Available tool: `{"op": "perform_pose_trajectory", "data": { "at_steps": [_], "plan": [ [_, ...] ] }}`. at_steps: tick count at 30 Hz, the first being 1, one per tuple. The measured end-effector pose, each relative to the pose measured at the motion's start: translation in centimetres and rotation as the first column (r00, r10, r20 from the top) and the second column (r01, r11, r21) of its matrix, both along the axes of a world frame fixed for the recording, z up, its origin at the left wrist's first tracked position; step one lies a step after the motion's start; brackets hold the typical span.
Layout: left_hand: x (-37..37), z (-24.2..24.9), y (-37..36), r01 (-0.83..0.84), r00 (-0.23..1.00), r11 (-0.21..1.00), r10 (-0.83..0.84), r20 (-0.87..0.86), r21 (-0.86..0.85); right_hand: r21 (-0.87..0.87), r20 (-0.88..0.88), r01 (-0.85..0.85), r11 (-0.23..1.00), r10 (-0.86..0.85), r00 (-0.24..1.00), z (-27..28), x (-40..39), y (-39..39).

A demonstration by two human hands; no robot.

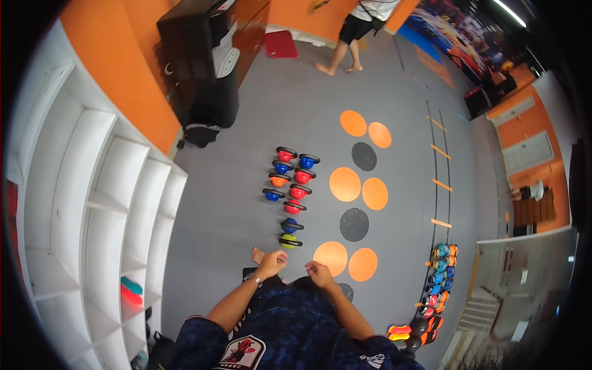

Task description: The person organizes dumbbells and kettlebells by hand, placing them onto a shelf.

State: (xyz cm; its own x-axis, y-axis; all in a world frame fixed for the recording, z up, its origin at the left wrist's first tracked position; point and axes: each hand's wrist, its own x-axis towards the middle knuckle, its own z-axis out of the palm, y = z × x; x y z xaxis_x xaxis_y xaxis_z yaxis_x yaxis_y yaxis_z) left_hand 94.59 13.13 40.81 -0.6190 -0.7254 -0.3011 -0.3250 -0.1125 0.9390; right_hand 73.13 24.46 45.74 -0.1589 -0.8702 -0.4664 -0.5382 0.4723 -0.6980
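Your left hand [271,264] hung loosely curled in front of your waist, wrist with a watch [257,281] on it; your right hand [319,273] was beside it, fingers bent inward. Neither held anything that I could make out, though the view was too small to tell whether the fingertips were pressed together. The nearest thing was the yellow-green kettlebell [288,241], on the floor just ahead of your bare foot [258,253], at the near end of two rows of kettlebells [290,179].

The risks, as I judged them: the foot stood close to that near kettlebell, so a step forward without looking could have stubbed toes on it. Had you bent and grabbed its handle with curled, unready fingers, it might have slipped and dropped near the foot. The bells sat tight together, so swinging one out could have knocked the blue one [290,225] behind it. The floor discs [345,184] lay just to the right and might have slid underfoot. Another person [351,31] stood well apart, at the far wall.
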Motion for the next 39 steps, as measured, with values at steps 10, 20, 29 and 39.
{"op": "perform_pose_trajectory", "data": {
  "at_steps": [10, 20, 29, 39],
  "plan": [
    [-2.4, -0.2, 0.8, -0.518, 0.844, 0.855, 0.508, 0.171, 0.022, 0.05, 0.062, -0.308, 0.95, 0.305, 0.95, -2.8, -9.0, -8.6],
    [-13.2, -2.2, 11.5, -0.962, 0.214, 0.164, 0.949, 0.231, 0.217, 0.095, -0.02, -0.838, 0.537, 0.843, 0.538, -7.7, -17.2, -15.8],
    [-19.4, -0.1, 16.1, -0.957, 0.206, 0.137, 0.942, 0.265, 0.255, 0.298, 0.073, -0.835, 0.463, 0.861, 0.503, -9.5, -17.9, -17.4],
    [-22.5, -11.2, 18.4, -0.963, -0.032, -0.12, 0.939, 0.343, 0.24, 0.177, -0.098, -0.982, 0.06, 0.994, 0.043, -14.2, -9.5, -19.2]
  ]
}}
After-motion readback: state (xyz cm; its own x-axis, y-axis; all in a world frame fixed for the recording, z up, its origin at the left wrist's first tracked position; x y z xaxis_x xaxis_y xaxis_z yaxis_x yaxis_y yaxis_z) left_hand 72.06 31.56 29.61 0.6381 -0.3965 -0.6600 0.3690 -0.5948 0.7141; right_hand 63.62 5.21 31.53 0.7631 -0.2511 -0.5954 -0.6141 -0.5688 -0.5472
